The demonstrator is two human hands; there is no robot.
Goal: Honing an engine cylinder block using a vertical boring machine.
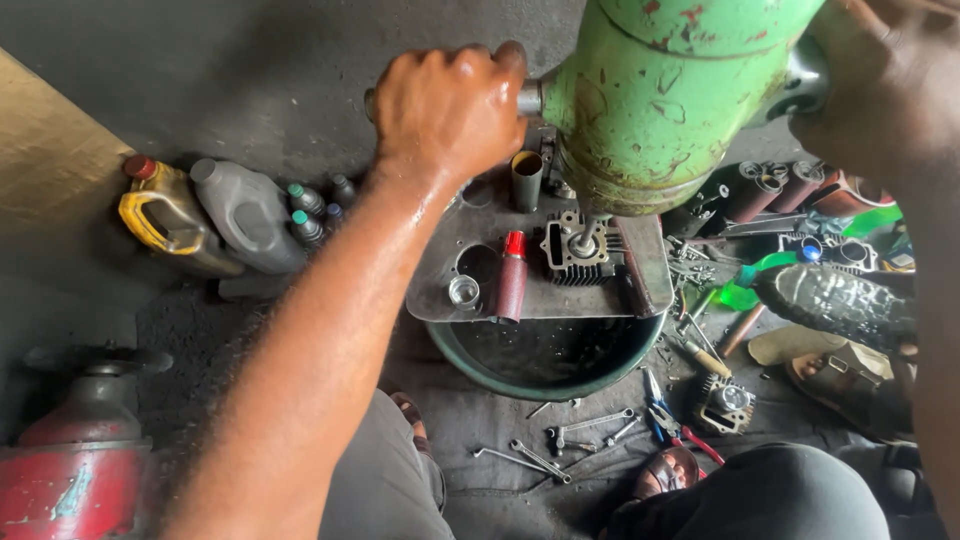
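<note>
We have our left hand (450, 105) clamped around a metal handle (528, 97) jutting from the left side of the green machine (650, 110), and our right hand (880, 85) rests on the fitting at its right side, though we cannot tell how firmly it grips. Under the machine's spindle a finned cylinder (575, 250) sits on a metal plate (450, 240) laid over a green basin (545, 365), beside a red bottle (512, 275). Below lie spanners (560, 450) and pliers (670, 420), with 2 jugs (215, 215) at the left.
</note>
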